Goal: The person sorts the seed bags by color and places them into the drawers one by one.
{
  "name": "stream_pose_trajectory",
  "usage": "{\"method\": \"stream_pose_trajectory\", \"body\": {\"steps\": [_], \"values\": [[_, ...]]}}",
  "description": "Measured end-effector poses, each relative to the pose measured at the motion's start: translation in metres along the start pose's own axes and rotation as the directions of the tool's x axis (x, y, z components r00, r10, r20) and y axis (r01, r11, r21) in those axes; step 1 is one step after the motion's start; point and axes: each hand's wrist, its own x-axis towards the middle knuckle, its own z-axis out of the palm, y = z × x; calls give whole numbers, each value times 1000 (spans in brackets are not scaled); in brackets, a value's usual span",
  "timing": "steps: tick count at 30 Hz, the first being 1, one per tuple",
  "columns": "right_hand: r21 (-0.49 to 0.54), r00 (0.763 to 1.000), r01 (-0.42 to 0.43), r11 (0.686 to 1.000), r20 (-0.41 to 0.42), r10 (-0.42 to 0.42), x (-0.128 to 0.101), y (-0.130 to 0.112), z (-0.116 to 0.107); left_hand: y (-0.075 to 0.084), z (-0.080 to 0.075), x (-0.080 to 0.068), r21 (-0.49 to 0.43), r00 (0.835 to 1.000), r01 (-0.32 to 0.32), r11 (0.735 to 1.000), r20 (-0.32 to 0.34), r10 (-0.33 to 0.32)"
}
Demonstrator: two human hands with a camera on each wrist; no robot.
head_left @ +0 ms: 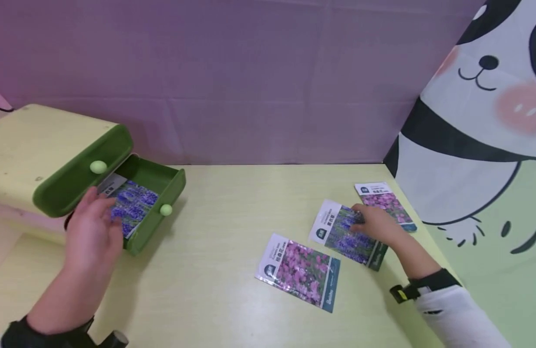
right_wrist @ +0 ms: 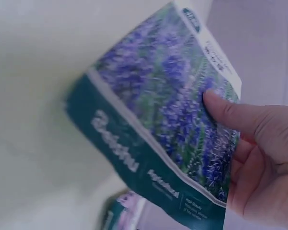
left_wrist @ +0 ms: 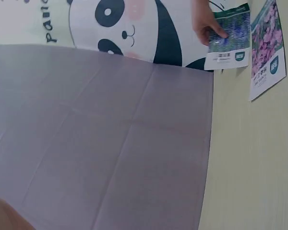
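My right hand [head_left: 377, 224] pinches a purple-flower seed packet [head_left: 350, 237] by its edge, thumb on the printed front. The right wrist view shows that packet [right_wrist: 158, 110] tilted, its dark green band toward the lower left. On the table, a pink-flower seed packet [head_left: 303, 270] lies nearer the front, and another pink-flower packet [head_left: 385, 203] lies behind my right hand. At the left, a green drawer [head_left: 150, 217] is pulled out with a purple-flower packet [head_left: 135, 203] inside. My left hand [head_left: 94, 232] is over the drawer's near side, fingers loosely bent.
The cream drawer cabinet [head_left: 54, 145] has a closed green upper drawer [head_left: 85, 169] with a round knob. A purple cloth [head_left: 250, 87] hangs behind the table [head_left: 207, 290]. A panda-print cloth [head_left: 468, 188] borders the right edge.
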Motion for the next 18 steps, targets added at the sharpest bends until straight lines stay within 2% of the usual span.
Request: {"method": "stream_pose_trajectory", "body": {"steps": [1, 3, 5, 7, 10, 14, 18], "values": [[15, 1000, 6, 1000, -5, -6, 0, 0, -3, -1, 4, -5, 35, 999, -34, 999, 26, 33], [45, 1000, 19, 999, -16, -18, 1, 0, -10, -4, 11, -11, 41, 993, -104, 994, 52, 102], [67, 999, 19, 998, -38, -16, 1, 1, -18, -7, 20, -15, 19, 981, -172, 985, 90, 169], [104, 998, 11, 995, -60, -5, 1, 0, -26, -10, 27, -17, 16, 967, -209, 978, 151, 204], [157, 994, 7, 988, -113, 10, 3, -3, -35, -16, 38, -17, 5, 960, -205, 979, 198, 200], [249, 987, 16, 968, -159, 25, 7, -12, -40, -27, 50, -16, -1, 967, -153, 988, 206, 150], [393, 987, -15, 920, -144, 77, 14, -30, -39, -39, 62, -14, 43, 968, -123, 992, 224, 110]]}}
